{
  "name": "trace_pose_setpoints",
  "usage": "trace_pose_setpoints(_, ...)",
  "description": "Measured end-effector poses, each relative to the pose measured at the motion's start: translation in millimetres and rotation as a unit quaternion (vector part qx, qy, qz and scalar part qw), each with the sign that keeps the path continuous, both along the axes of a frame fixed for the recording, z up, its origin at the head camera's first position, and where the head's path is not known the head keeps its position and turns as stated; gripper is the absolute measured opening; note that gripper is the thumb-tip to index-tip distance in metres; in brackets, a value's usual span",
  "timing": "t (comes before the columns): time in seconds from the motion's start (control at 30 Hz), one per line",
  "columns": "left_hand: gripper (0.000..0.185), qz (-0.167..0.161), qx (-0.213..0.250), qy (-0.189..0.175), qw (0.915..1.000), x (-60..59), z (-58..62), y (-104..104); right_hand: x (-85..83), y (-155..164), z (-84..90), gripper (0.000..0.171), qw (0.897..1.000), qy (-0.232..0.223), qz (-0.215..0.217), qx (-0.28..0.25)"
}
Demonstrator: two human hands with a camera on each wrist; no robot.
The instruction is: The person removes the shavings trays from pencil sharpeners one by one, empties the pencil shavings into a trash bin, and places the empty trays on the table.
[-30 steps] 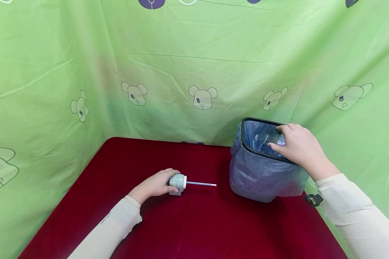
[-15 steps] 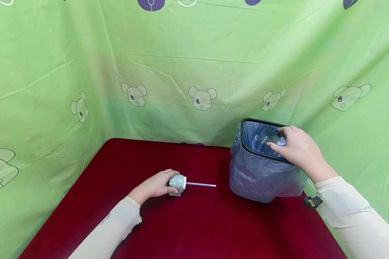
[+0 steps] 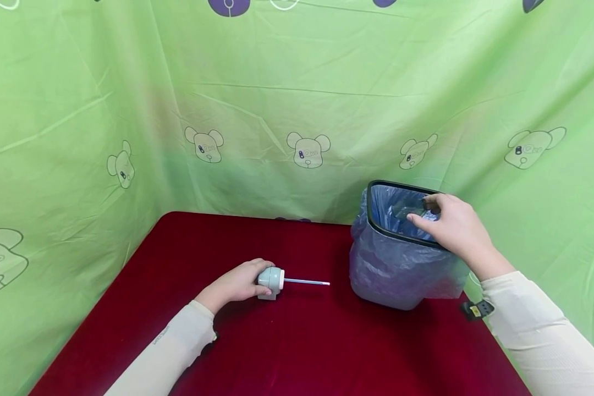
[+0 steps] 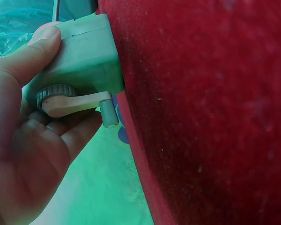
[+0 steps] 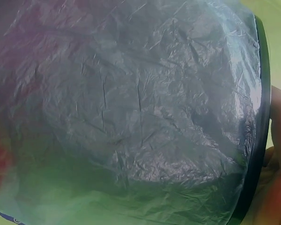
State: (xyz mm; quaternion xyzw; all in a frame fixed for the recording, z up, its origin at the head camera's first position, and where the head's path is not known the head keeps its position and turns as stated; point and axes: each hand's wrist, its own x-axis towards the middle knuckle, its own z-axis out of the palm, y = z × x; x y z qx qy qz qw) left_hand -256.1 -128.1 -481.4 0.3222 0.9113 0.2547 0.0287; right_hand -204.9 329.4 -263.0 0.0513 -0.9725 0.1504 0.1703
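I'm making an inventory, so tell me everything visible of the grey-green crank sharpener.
The boxy grey-green crank sharpener looks like plastic with rounded edges. Its pale crank arm ends in a grey-green cylindrical knob; a thin bluish pencil juts from its white front end. Gripped by the left hand, it seems to rest on the velvety red tabletop.

Sharpener (image 3: 271, 279), bin (image 3: 387, 297) on red table (image 3: 317, 346)
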Motion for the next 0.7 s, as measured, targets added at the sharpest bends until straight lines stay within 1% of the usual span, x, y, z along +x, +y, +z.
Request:
trace_pose_setpoints(0.33, 0.062, -0.002, -0.001, 0.002, 1.0, 0.5, -0.8, 0.0, 3.5, -3.4, 0.5, 0.075, 0.999, -0.006, 0.001, -0.043)
trace_pose_setpoints(0.53, 0.062, -0.002, -0.001, 0.001, 1.0, -1.5, -2.2, -0.4, 2.4, -5.0, -0.3, 0.072, 0.998, 0.0, 0.008, -0.067)
trace_pose_setpoints(0.7, 0.062, -0.004, -0.001, 0.004, 1.0, -3.2, -4.1, -0.6, 2.3, -7.1, -0.7, 0.07, 0.997, 0.006, 0.011, -0.076)
